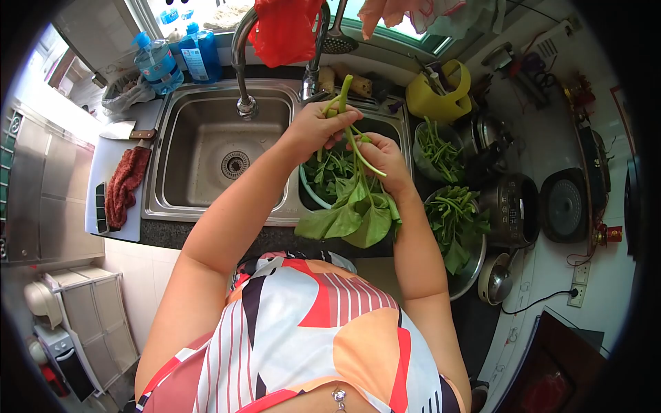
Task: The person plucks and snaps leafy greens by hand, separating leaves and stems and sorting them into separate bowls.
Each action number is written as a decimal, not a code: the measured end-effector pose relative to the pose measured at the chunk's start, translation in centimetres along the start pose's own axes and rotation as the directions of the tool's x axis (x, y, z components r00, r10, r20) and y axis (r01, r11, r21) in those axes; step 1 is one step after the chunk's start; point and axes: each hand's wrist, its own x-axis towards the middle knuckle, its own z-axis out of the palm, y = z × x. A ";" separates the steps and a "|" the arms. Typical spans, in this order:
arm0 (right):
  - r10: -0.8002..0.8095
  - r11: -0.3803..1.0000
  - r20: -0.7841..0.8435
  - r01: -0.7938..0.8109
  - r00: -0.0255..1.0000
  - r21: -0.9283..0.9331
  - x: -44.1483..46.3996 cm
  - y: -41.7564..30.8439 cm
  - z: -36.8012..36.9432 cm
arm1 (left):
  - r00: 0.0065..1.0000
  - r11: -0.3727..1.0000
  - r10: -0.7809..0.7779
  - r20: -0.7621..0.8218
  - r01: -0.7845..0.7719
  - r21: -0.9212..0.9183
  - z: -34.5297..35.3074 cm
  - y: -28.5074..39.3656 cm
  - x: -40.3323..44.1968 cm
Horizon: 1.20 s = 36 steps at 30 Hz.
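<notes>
Both hands are raised over the right sink basin. My left hand (318,128) is closed around thick green stems. Just right of it and a little lower, my right hand (383,161) pinches a stem of the same leafy greens (359,215), whose broad leaves hang below. Beneath the hands, a light-coloured basin (309,189) with more greens (334,172) stands in the sink, partly hidden. To the right are a bowl of cut green stems (441,153) and a larger bowl (476,265) heaped with leafy stalks (456,215).
A steel sink basin (200,172) with a faucet (246,104) lies left. Beyond it, a cleaver (118,131) and reddish cloth (125,180) rest on a white board (103,160). Blue bottles (200,58) stand behind; a yellow basket (451,96) and rice cooker (513,210) are right.
</notes>
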 end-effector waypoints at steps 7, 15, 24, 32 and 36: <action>-0.134 0.986 -0.184 0.149 0.974 0.069 1.3 2.1 -0.7 | 0.975 0.989 0.148 -0.167 -0.148 0.012 2.1 -1.3 0.4; -0.224 0.727 -0.198 0.299 0.954 0.619 0.4 3.3 -6.1 | 0.931 0.891 0.134 -0.339 -0.263 -0.370 -1.5 0.4 1.1; -0.320 0.570 -0.376 0.493 0.870 0.657 -3.9 2.8 -7.7 | 0.934 0.900 -0.335 -0.120 0.280 -0.335 -1.1 -4.2 2.9; -0.083 0.658 -0.573 0.476 0.815 0.583 -10.5 6.3 -6.5 | 0.824 0.770 -0.567 -0.019 0.521 -0.368 9.6 -8.4 11.4; -0.172 0.607 -0.623 0.580 0.763 0.544 -12.9 5.6 -8.5 | 0.857 0.789 -0.513 0.055 0.495 -0.364 17.3 -9.8 18.4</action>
